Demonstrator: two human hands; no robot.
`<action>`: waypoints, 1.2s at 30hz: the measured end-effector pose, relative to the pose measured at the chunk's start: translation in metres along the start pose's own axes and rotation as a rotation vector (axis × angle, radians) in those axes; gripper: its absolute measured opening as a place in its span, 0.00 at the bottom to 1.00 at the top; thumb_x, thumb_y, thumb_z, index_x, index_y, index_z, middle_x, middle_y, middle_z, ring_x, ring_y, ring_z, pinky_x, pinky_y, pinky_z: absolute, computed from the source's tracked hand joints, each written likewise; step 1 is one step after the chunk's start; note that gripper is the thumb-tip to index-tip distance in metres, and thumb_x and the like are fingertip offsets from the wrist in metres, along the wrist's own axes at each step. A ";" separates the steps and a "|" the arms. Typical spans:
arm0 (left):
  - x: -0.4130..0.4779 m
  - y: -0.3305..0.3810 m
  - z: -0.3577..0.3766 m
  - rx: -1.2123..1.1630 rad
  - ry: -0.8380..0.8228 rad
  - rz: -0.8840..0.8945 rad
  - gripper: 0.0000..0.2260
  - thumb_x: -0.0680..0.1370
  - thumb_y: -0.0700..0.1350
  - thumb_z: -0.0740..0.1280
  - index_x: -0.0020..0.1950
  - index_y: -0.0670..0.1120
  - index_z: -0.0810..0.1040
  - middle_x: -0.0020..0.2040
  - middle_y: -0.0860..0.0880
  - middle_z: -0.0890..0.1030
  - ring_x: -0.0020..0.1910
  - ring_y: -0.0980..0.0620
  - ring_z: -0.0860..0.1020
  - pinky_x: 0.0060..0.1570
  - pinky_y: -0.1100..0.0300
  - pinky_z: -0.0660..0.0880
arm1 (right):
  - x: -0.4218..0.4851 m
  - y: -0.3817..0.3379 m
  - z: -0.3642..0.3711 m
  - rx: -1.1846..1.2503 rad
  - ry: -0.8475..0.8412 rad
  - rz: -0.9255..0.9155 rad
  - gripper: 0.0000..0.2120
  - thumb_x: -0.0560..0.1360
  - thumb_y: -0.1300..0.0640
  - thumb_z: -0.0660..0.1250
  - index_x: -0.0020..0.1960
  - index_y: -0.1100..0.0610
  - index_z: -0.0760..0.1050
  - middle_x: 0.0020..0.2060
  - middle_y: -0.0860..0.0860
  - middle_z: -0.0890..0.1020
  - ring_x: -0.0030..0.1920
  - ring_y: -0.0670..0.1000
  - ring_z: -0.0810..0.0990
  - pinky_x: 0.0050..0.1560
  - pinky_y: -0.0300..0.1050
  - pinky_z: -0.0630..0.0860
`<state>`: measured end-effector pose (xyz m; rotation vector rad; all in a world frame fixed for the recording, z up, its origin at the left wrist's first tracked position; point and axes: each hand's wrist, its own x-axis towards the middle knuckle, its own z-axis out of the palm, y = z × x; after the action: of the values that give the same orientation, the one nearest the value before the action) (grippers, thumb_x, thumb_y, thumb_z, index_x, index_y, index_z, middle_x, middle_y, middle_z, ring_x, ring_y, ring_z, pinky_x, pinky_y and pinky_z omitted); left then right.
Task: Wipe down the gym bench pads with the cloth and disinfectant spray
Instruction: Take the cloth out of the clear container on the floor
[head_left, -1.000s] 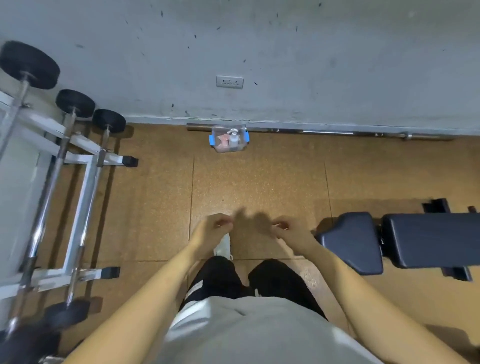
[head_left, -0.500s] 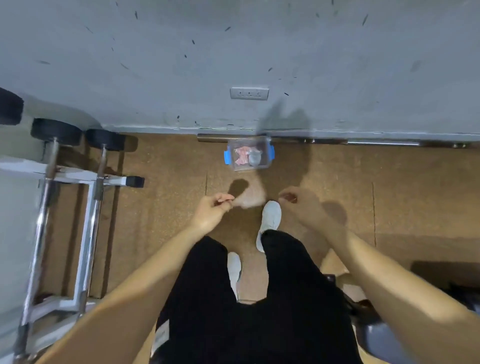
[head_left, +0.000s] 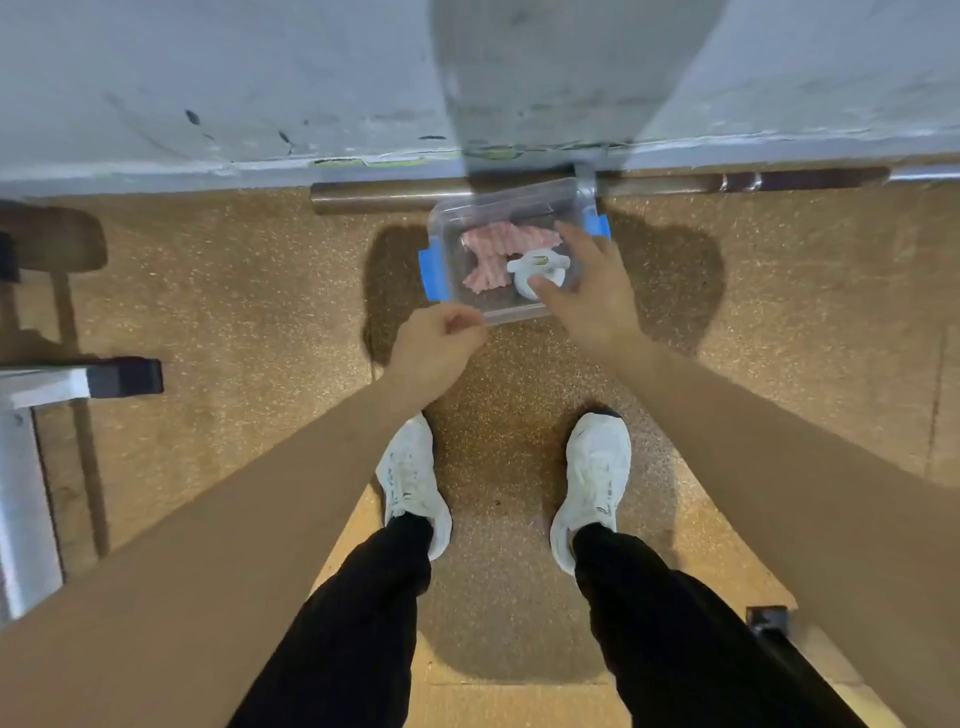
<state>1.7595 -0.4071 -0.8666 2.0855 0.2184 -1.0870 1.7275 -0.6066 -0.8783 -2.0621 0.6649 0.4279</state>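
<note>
Speckled floor (head_left: 260, 291) by the wall, clear box (head_left: 441, 218) holding pink cloth (head_left: 498, 241) and spray bottle (head_left: 537, 265) — fetching step. Right hand (head_left: 587, 296) spread, empty, reaching; left hand (head_left: 436, 348) loosely clenched, empty. Next — grasp bottle, lift cloth.

Floor at the wall's foot, counted:
- Clear container (head_left: 524, 200) with blue latches: 1, against the wall edge.
- Pink striped cloth (head_left: 498, 249): 1, inside the container.
- White spray bottle (head_left: 535, 265): 1, inside the container beside the cloth.
- Metal bar (head_left: 374, 197) along the wall edge: 1.
- White shoes (head_left: 413, 480): 2.
- Hands: 2, left hand (head_left: 434, 348) and right hand (head_left: 587, 291).
</note>
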 end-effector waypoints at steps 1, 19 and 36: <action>0.018 -0.002 0.001 0.037 0.002 0.020 0.08 0.79 0.46 0.70 0.57 0.52 0.83 0.50 0.50 0.83 0.44 0.53 0.80 0.47 0.58 0.77 | 0.013 0.003 0.007 -0.025 0.018 -0.029 0.21 0.79 0.49 0.70 0.71 0.50 0.75 0.61 0.52 0.76 0.53 0.50 0.78 0.57 0.45 0.75; 0.229 -0.015 0.076 0.897 -0.248 0.172 0.23 0.80 0.49 0.64 0.76 0.52 0.70 0.81 0.43 0.58 0.79 0.30 0.51 0.76 0.33 0.59 | 0.076 0.070 -0.021 0.047 0.307 -0.107 0.10 0.82 0.52 0.65 0.55 0.53 0.84 0.37 0.47 0.82 0.40 0.53 0.82 0.44 0.47 0.82; 0.037 -0.008 0.009 0.077 0.229 0.222 0.07 0.73 0.47 0.78 0.46 0.51 0.82 0.42 0.56 0.81 0.40 0.57 0.77 0.44 0.60 0.77 | 0.024 0.015 0.007 -0.044 0.008 -0.026 0.08 0.82 0.56 0.67 0.56 0.58 0.84 0.47 0.49 0.83 0.42 0.45 0.76 0.44 0.27 0.70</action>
<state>1.7734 -0.4142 -0.9021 2.2416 0.0534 -0.7353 1.7368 -0.6144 -0.9047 -2.1126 0.6382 0.4230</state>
